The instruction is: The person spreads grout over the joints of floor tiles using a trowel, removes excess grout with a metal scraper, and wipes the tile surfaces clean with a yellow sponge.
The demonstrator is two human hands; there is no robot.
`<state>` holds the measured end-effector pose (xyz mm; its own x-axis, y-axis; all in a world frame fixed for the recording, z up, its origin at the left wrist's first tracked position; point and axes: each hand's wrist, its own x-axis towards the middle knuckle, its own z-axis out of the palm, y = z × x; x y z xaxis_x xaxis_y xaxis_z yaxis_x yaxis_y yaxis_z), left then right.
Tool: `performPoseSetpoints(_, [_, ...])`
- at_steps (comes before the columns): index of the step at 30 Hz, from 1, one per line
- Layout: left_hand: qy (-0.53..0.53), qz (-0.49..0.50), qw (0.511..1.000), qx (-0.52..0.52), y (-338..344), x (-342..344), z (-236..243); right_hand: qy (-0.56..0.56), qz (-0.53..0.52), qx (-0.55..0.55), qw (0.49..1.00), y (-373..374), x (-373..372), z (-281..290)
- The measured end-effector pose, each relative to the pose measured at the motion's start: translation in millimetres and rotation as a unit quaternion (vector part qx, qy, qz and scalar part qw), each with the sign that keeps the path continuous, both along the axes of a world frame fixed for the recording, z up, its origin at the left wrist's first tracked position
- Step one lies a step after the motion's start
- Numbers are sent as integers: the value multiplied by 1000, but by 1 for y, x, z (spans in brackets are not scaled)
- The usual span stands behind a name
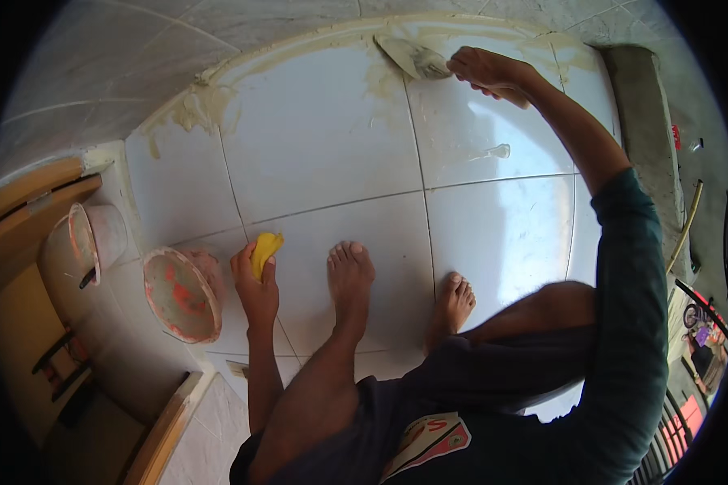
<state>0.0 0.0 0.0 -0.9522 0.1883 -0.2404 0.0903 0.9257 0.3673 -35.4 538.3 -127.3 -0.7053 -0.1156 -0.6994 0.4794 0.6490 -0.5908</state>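
Observation:
My right hand grips the handle of a metal trowel, whose blade lies at the far edge of the white floor tiles against the grey wall tiles. Beige paste is smeared along that edge. My left hand holds a yellow sponge or cloth just right of a bucket stained with red and grey. A small white blob sits on the tile below my right hand. Both bare feet rest on the floor.
A second, paler bucket stands at the left beside a wooden doorway. A rough concrete ledge borders the right end of the tiles, with grey ground, a yellow pole and metal bars beyond it.

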Motion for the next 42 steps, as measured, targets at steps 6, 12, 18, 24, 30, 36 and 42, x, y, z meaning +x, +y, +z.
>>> performPoseSetpoints(6, [-50, -128, 988, 72, 33, 31, 46, 158, 448, 254, 843, 31, 118, 14])
performPoseSetpoints(12, [-59, -240, 969, -16, 46, -6, 95, 268, 181, 156, 933, 69, 111, -21])
performPoseSetpoints(18, [41, -310, 935, -166, 41, -72, 40, 234, 189, 163, 940, -24, 172, -37])
performPoseSetpoints(24, [255, -129, 951, -116, 64, -162, -110, 41, -317, 10, 947, -11, 182, 86])
performPoseSetpoints(30, [320, -81, 944, -17, 63, -238, -165, 58, -253, 26, 965, -14, 179, 67])
performPoseSetpoints(36, [298, 50, 953, 34, 45, -97, -193, 38, -253, 13, 967, -15, 184, 59])
performPoseSetpoints(42, [294, 170, 937, 83, 146, -19, -207, 44, -325, -1, 945, -24, 179, 81])
